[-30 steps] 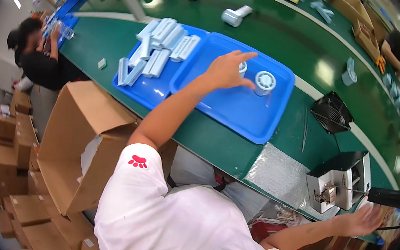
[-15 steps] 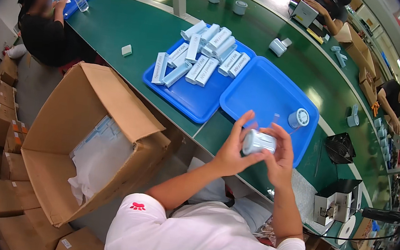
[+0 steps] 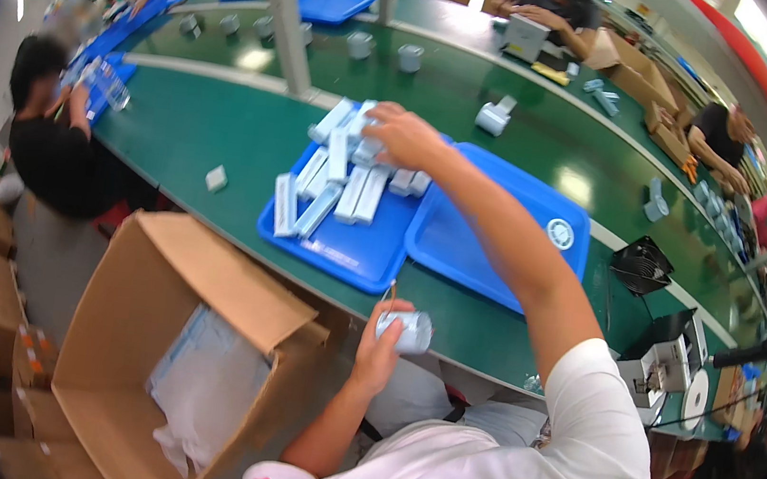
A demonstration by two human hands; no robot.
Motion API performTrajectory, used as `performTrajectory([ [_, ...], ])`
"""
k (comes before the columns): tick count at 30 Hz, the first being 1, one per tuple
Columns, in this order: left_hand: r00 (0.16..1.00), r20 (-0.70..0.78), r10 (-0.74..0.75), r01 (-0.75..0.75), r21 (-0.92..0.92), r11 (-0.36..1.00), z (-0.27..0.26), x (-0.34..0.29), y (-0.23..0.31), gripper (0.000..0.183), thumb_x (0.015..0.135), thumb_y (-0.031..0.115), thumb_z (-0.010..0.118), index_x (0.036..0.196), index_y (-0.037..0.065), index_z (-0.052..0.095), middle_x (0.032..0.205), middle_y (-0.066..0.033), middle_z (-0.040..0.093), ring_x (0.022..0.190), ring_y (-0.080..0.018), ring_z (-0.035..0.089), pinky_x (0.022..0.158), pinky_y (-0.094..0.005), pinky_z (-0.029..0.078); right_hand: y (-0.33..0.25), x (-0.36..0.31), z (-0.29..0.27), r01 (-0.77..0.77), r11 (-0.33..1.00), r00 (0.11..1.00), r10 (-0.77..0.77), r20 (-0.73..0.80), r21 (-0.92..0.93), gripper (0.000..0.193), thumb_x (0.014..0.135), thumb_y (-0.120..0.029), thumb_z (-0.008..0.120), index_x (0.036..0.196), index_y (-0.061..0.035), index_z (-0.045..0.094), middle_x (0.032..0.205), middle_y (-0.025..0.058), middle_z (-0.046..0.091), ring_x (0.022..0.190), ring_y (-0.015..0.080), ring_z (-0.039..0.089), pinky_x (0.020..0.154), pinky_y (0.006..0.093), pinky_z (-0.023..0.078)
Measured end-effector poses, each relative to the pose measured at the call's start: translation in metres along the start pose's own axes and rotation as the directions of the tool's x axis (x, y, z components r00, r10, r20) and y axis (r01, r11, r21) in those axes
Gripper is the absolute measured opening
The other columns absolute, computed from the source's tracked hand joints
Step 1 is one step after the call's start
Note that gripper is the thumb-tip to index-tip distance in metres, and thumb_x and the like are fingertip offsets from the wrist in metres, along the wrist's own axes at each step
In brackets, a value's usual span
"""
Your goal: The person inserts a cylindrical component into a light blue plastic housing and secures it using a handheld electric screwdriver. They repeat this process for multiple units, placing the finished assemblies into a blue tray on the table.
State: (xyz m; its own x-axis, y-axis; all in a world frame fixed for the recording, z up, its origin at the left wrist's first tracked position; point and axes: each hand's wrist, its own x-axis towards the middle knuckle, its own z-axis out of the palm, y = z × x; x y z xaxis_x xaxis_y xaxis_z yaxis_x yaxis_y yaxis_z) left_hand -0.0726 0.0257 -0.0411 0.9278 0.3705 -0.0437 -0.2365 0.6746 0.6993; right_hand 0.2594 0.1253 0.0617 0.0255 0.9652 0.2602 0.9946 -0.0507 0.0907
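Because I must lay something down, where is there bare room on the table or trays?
Free: the green tabletop left of the left tray, behind the pale block; also the right tray, left of its round part, though the right forearm crosses it. Crowded: the piled boxes by the right hand, and the end with black fan and white device.

Counted one left grip (image 3: 376, 358), one right grip (image 3: 410, 140) and one pale cylinder (image 3: 410, 333) in the left. Tallied two blue trays (image 3: 332, 267) on the near counter (image 3: 179, 109), at least eight long pale pieces (image 3: 337, 155) in one and one round part (image 3: 560, 232) in the other. Noted six cups (image 3: 359, 45) on the green belt (image 3: 547, 154), one black fan (image 3: 642, 265), one open cardboard box (image 3: 217, 272), one white disc (image 3: 695, 400).
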Motion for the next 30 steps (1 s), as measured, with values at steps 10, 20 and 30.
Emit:
performTrajectory([
  [10, 0.996, 0.081, 0.048, -0.056, 0.097, 0.994, 0.027, 0.009, -0.013, 0.031, 0.098, 0.013, 0.058, 0.127, 0.002, 0.053, 0.123, -0.0158, 0.062, 0.108, -0.0238, 0.065, 0.097, -0.0385, 0.054, -0.072, -0.126, -0.108, 0.005, 0.814, 0.805, 0.341, -0.485, 0.581, 0.032, 0.089, -0.016, 0.075, 0.115, -0.0051, 0.061, 0.106, 0.0138, 0.064, 0.113, 0.0312, 0.068, 0.095, 0.0401, 0.054],
  [20, 0.903, 0.425, -0.069, -0.184, 0.525, 0.831, 0.127, 0.022, -0.083, 0.019, 0.106, 0.016, 0.055, 0.112, 0.002, 0.066, 0.110, -0.0077, 0.070, 0.097, -0.0141, 0.063, 0.088, -0.0294, 0.050, -0.144, -0.505, -0.089, -0.360, 0.420, 0.318, 0.895, -0.314, 0.833, 0.031, 0.089, 0.006, 0.066, 0.114, -0.0036, 0.049, 0.104, 0.0072, 0.060, 0.101, 0.0182, 0.066, 0.090, 0.0339, 0.055],
  [30, 0.773, 0.633, -0.047, -0.514, 0.668, 0.538, 0.203, 0.020, -0.143, 0.016, 0.095, 0.007, 0.069, 0.110, 0.001, 0.067, 0.110, -0.0143, 0.066, 0.104, -0.0295, 0.064, 0.093, -0.0358, 0.049, -0.203, -0.552, -0.077, 0.392, 0.049, -0.045, 0.998, -0.035, 0.919, 0.040, 0.099, -0.005, 0.065, 0.135, -0.0057, 0.048, 0.131, 0.0179, 0.063, 0.120, 0.0327, 0.066, 0.104, 0.0432, 0.054],
])
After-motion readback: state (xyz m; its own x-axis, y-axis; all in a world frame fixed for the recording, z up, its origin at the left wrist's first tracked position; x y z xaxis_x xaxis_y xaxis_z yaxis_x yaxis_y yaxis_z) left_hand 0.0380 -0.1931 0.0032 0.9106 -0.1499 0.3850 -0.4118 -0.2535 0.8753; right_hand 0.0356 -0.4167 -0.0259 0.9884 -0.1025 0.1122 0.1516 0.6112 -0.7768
